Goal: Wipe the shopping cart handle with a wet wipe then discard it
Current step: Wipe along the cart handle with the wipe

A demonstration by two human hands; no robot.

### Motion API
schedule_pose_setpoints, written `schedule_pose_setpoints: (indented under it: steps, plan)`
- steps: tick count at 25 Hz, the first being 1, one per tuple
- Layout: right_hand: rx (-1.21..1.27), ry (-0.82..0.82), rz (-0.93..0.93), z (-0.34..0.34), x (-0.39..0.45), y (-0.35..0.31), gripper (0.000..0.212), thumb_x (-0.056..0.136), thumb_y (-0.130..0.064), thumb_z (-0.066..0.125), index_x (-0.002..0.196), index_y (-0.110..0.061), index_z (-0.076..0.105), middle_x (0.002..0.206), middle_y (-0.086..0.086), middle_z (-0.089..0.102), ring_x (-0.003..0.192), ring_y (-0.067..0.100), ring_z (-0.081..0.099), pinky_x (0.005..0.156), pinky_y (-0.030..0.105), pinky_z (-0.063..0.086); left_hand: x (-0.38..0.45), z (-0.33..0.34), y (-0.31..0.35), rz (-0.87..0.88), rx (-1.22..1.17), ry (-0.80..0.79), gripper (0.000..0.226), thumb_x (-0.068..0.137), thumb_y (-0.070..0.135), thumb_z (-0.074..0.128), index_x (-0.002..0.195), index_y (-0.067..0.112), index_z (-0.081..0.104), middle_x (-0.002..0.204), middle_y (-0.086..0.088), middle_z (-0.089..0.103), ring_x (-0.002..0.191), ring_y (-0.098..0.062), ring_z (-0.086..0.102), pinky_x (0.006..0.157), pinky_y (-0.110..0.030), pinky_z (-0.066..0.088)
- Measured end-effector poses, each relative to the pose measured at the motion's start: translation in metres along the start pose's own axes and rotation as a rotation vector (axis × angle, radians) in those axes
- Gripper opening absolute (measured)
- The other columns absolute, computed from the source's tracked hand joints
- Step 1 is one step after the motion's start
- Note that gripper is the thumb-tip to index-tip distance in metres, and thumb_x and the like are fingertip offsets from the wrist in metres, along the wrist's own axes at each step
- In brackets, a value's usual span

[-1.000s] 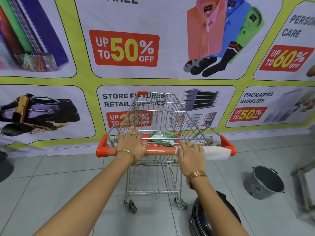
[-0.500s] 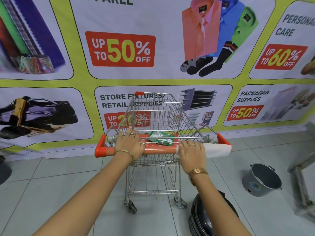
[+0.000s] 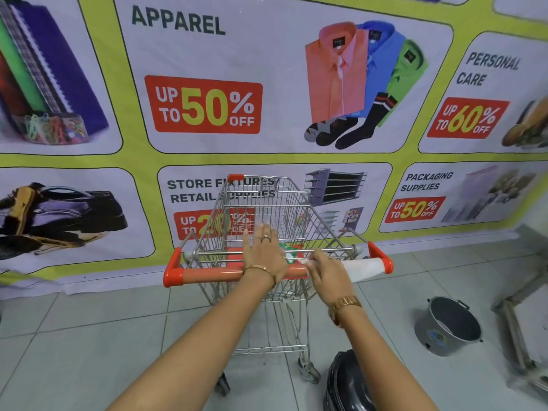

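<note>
Right hand [image 3: 327,272] lies on the orange cart handle [image 3: 213,274], fingers curled down over a white wet wipe [image 3: 360,266]; the wipe wraps the bar outward from this hand to the right end cap. Left hand [image 3: 262,252] is raised beyond the handle, fingers spread, gripping nothing; a green packet [image 3: 289,250] shows between the hands.

Head view, forward-down, close above hands [image 3: 296,262]

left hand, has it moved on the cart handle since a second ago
Yes. The left hand has slid right along the orange handle, away from its left end cap and closer to the right hand, with fingers now opened over the basket.
</note>
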State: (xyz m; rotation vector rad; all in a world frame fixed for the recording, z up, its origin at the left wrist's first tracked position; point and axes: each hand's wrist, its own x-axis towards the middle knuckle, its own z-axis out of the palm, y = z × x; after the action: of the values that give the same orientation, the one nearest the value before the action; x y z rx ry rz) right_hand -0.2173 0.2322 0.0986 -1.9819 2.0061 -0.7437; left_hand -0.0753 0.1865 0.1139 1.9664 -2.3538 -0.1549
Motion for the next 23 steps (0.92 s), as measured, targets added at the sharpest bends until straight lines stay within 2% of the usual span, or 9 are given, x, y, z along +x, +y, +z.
schedule_pose_setpoints:
  steps: [2,5,7,9,14,16,19,21,23]
  plan:
    - [0.006,0.038,0.088,-0.016,0.004,0.026,0.024,0.093,-0.028,0.044,0.093,-0.010,0.060,0.085,0.012,0.067,0.081,0.025,0.055,0.068,0.027,0.037,0.001,0.008,-0.004,0.021,-0.041,-0.014,0.060,0.094,0.035,0.023,0.148,0.012,0.012,0.160,-0.007,0.006,0.147,-0.021,-0.001,0.119,-0.050,-0.001]
    - [-0.041,0.110,0.141,-0.034,0.009,0.058,0.025,0.092,-0.019,0.045,0.096,-0.003,0.064,0.089,0.021,0.069,0.085,0.033,0.059,0.077,0.036,0.047,0.003,0.014,-0.011,0.030,-0.040,-0.011,0.059,0.094,0.035,0.021,0.148,0.012,0.015,0.159,-0.006,0.013,0.147,-0.021,0.003,0.119,-0.049,0.000]
    - [-0.120,0.184,0.150,-0.024,0.009,0.057,0.025,0.091,-0.016,0.043,0.092,-0.002,0.064,0.090,0.020,0.069,0.086,0.034,0.058,0.083,0.038,0.043,0.004,0.016,-0.009,0.039,-0.032,-0.019,0.059,0.094,0.035,0.020,0.148,0.012,0.015,0.159,-0.006,0.014,0.147,-0.022,0.004,0.119,-0.049,0.000]
    - [-0.178,0.220,0.148,-0.006,0.010,0.039,0.030,0.090,-0.022,0.037,0.086,-0.007,0.063,0.088,0.014,0.069,0.087,0.029,0.057,0.089,0.037,0.038,0.005,0.018,-0.007,0.043,-0.021,-0.018,0.058,0.094,0.035,0.020,0.147,0.013,0.016,0.159,-0.007,0.015,0.147,-0.022,0.003,0.120,-0.049,0.001]
    - [-0.221,0.136,-0.069,0.003,0.006,0.030,0.039,0.087,-0.030,0.025,0.091,-0.015,0.061,0.087,0.006,0.069,0.085,0.026,0.058,0.088,0.035,0.036,0.007,0.018,-0.015,0.046,-0.003,-0.017,0.058,0.093,0.036,0.019,0.147,0.015,0.018,0.158,-0.006,0.017,0.147,-0.021,0.004,0.119,-0.049,0.002]
    - [-0.219,0.154,-0.045,-0.012,0.007,0.052,0.041,0.086,-0.029,0.025,0.090,-0.012,0.062,0.085,0.010,0.069,0.082,0.026,0.058,0.086,0.035,0.039,0.006,0.017,-0.015,0.047,0.001,-0.021,0.059,0.093,0.036,0.019,0.147,0.014,0.017,0.158,-0.006,0.016,0.147,-0.021,0.004,0.120,-0.048,0.002]
    - [-0.305,0.179,0.119,-0.018,0.015,0.063,0.040,0.086,-0.026,0.025,0.082,-0.009,0.061,0.082,0.014,0.069,0.080,0.029,0.057,0.085,0.036,0.040,0.005,0.019,-0.010,0.044,0.011,-0.020,0.058,0.093,0.036,0.019,0.147,0.014,0.018,0.158,-0.006,0.016,0.147,-0.022,0.003,0.120,-0.048,0.002]
    - [-0.376,0.148,0.166,-0.004,0.023,0.040,0.037,0.089,-0.025,0.029,0.079,-0.009,0.061,0.084,0.013,0.069,0.082,0.028,0.057,0.083,0.037,0.041,0.005,0.020,-0.006,0.047,0.011,-0.023,0.058,0.094,0.036,0.019,0.147,0.014,0.018,0.159,-0.006,0.015,0.147,-0.022,0.002,0.120,-0.047,0.002]
    - [-0.375,0.097,0.095,0.015,0.021,0.009,0.036,0.089,-0.027,0.030,0.083,-0.011,0.062,0.084,0.010,0.069,0.082,0.027,0.058,0.083,0.037,0.040,0.005,0.020,-0.007,0.044,0.007,-0.019,0.058,0.093,0.035,0.019,0.147,0.014,0.019,0.158,-0.006,0.016,0.147,-0.021,0.002,0.120,-0.047,0.002]
